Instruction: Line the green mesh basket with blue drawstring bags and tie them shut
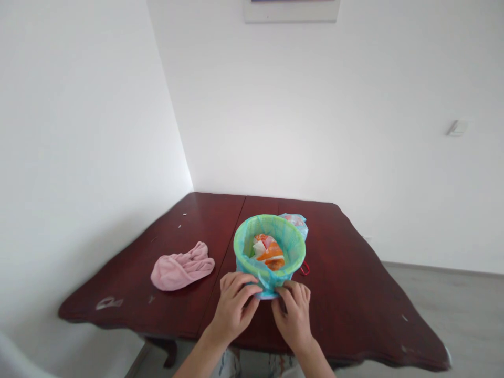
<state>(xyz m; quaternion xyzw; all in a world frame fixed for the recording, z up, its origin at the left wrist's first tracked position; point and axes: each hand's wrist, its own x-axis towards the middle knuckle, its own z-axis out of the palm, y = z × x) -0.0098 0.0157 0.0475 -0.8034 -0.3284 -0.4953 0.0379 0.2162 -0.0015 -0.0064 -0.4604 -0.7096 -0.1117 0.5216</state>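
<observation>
Your left hand point(235, 307) and right hand point(292, 316): both grips clamped on the near edge of a blue plastic bag point(268, 278), folded over the rim of a green mesh basket point(270, 241). The basket stands on the dark red bench point(129, 283), orange-and-white wrappers point(269, 253) inside. Left, a pink cloth point(181, 266); behind, a second plastic bag point(294, 223).

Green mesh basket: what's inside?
Crumpled orange-and-white wrapping sits inside the green mesh basket. Anything beneath it, and the basket's floor, is covered.
</observation>
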